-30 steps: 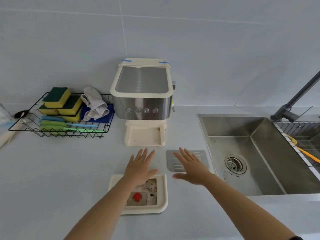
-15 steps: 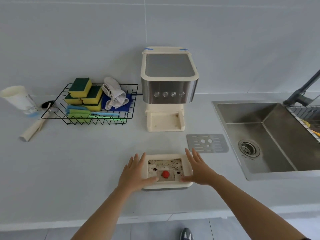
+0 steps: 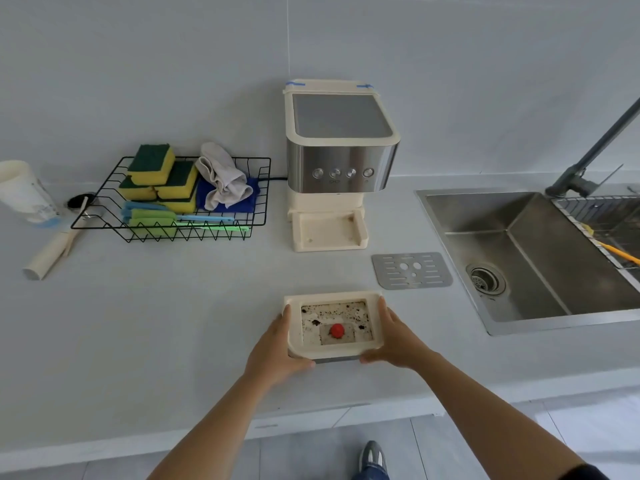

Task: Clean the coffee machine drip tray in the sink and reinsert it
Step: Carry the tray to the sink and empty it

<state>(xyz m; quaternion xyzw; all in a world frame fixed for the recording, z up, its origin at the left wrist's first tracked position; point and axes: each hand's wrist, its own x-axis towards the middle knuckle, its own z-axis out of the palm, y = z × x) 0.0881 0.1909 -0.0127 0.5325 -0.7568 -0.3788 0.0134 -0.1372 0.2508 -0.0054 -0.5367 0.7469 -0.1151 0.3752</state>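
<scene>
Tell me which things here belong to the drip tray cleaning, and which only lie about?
Job: drip tray, held by left hand and right hand; metal grate; sink; coffee machine.
Lying about: white cup, grey cloth.

I see the cream drip tray [image 3: 333,351] flat on the bench, basin speckled dark, probably coffee grounds, red float at centre; its steel grate [image 3: 412,270] lies beside the sink [image 3: 519,258].

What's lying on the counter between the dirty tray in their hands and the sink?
In the head view, a metal grate lies flat between the tray and the sink.
</scene>
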